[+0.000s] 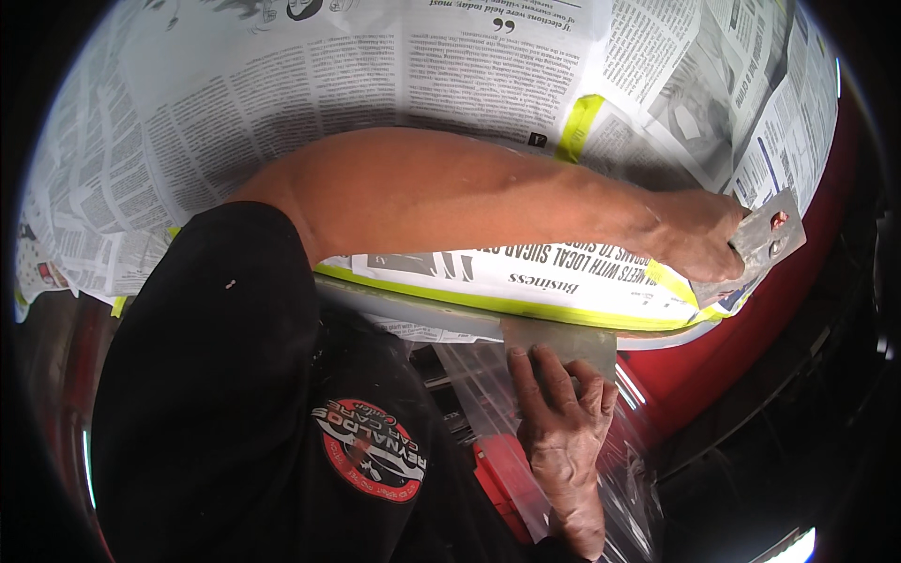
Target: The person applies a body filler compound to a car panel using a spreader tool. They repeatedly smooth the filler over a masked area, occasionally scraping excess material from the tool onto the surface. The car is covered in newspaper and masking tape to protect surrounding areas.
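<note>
My left hand reaches across to the right, its bare forearm over the newspaper. Its fingers are closed on a flat grey metal plate with a small red blob and a greyish dab on it. Lower down, my right hand grips a thin rectangular metal spreader, fingers spread along its face. The spreader's upper edge meets the grey strip along the rim of the covered panel. Bright yellow masking tape runs along that strip, holding the newspaper edge.
Newspaper sheets cover the large curved surface ahead, with another yellow tape piece across a seam. Glossy red bodywork curves at the right. Clear plastic sheeting hangs below my right hand, near a red object.
</note>
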The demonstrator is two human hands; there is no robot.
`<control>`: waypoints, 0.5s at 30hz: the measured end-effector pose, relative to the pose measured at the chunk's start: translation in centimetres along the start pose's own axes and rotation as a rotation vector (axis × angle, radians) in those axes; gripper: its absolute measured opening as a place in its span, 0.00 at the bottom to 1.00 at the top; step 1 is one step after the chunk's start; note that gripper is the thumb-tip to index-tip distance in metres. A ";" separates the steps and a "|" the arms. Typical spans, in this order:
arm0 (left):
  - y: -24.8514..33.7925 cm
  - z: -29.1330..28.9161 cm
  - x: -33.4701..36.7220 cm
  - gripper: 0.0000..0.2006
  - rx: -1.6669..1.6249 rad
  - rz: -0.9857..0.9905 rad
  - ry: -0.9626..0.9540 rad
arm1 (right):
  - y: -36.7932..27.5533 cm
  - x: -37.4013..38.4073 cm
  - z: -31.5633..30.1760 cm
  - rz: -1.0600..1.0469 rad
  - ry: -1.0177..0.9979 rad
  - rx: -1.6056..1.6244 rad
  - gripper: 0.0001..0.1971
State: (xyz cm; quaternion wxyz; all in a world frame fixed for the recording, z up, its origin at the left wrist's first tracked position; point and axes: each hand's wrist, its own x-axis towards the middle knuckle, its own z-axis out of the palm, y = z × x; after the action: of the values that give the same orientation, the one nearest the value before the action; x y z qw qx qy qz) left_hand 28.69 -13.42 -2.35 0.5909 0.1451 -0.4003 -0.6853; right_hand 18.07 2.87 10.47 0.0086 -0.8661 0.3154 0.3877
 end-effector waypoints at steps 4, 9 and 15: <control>0.5 0.4 -0.5 0.21 -0.023 -0.018 0.023 | -0.2 -0.8 0.4 0.010 0.006 0.001 0.27; 0.1 0.0 -0.2 0.20 -0.003 0.033 0.035 | -0.8 -1.3 -0.8 0.010 0.045 -0.018 0.26; 0.7 0.2 -0.6 0.19 -0.039 -0.052 0.032 | -0.8 -0.5 0.4 0.005 0.101 -0.022 0.26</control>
State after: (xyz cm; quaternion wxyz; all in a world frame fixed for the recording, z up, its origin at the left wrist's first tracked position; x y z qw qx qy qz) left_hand 29.22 -12.75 -1.94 0.5820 0.1547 -0.3734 -0.7056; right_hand 17.99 3.85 10.40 -0.0178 -0.8837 0.3134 0.3471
